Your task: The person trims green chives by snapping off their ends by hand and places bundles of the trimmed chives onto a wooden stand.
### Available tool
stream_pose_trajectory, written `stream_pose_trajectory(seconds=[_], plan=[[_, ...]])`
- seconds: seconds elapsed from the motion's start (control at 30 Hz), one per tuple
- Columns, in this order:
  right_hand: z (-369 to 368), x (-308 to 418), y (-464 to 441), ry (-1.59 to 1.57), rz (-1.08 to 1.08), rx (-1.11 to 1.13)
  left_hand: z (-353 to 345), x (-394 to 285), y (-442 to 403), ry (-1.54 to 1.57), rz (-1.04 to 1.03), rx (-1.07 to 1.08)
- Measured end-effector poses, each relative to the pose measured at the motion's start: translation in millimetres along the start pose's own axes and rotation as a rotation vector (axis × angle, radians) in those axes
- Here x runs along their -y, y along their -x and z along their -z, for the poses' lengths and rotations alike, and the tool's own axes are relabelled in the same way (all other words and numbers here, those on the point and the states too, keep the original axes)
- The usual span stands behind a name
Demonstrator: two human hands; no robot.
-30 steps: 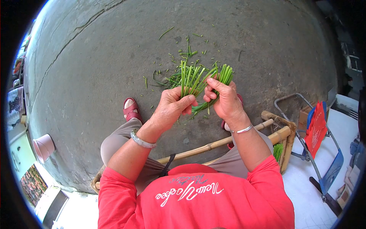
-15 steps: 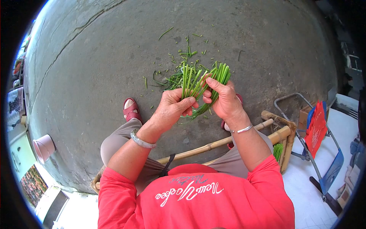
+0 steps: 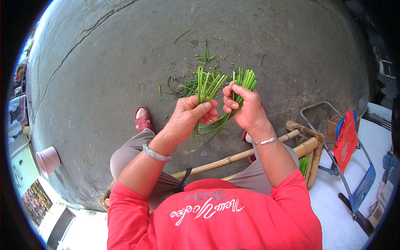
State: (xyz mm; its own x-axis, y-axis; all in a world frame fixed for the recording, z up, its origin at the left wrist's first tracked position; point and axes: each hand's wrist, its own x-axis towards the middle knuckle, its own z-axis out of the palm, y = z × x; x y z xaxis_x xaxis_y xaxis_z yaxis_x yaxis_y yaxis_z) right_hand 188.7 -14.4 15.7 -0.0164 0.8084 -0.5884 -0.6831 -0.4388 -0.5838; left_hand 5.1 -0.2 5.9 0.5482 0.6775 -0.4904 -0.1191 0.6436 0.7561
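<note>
My left hand is closed round a loose bunch of green stems, whose cut ends fan upward. Close beside it on the right, my right hand grips a thicker bunch of green stems with its ends pointing up. A small gap separates the two bunches at the top. Below the hands, thin green ends hang in a curve between them. On the floor just beyond, a pile of green trimmings lies partly hidden behind the left bunch.
Short cut pieces are scattered on the grey floor. A bamboo frame crosses near my legs, with more green stems at its right end. A folding chair with a red cloth stands right; a pink bucket is left.
The stems that ran between the two bunches at the top have separated. My right hand has shifted slightly right, and the hanging ends now spread between both hands.
</note>
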Motion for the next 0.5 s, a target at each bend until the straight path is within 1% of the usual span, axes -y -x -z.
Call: stream_pose_trajectory(seconds=[0.07, 0.1, 0.17, 0.33, 0.43, 0.47, 0.5], plan=[[4, -3, -2, -0.020, -0.064, 0.083, 1, 0, 0, -0.026, 0.005, 0.021], [3, -4, -1, -0.020, -0.064, 0.084, 1, 1, 0, -0.021, 0.010, 0.040], [-2, -10, 1, 0.093, -0.041, 0.111, 1, 1, 0, -0.018, 0.015, 0.057], [-4, -15, 3, 0.192, -0.019, 0.076, 3, 3, -1, -0.043, 0.015, 0.126], [1, -16, 0, 0.184, 0.009, 0.100, 1, 2, -1, 0.002, 0.021, 0.117], [1, -15, 0, 0.190, 0.050, 0.067, 0, 0, 0, 0.002, 0.021, 0.117], [-1, -14, 0, 0.196, 0.090, 0.035, -3, -3, 1, 0.063, 0.023, 0.070]])
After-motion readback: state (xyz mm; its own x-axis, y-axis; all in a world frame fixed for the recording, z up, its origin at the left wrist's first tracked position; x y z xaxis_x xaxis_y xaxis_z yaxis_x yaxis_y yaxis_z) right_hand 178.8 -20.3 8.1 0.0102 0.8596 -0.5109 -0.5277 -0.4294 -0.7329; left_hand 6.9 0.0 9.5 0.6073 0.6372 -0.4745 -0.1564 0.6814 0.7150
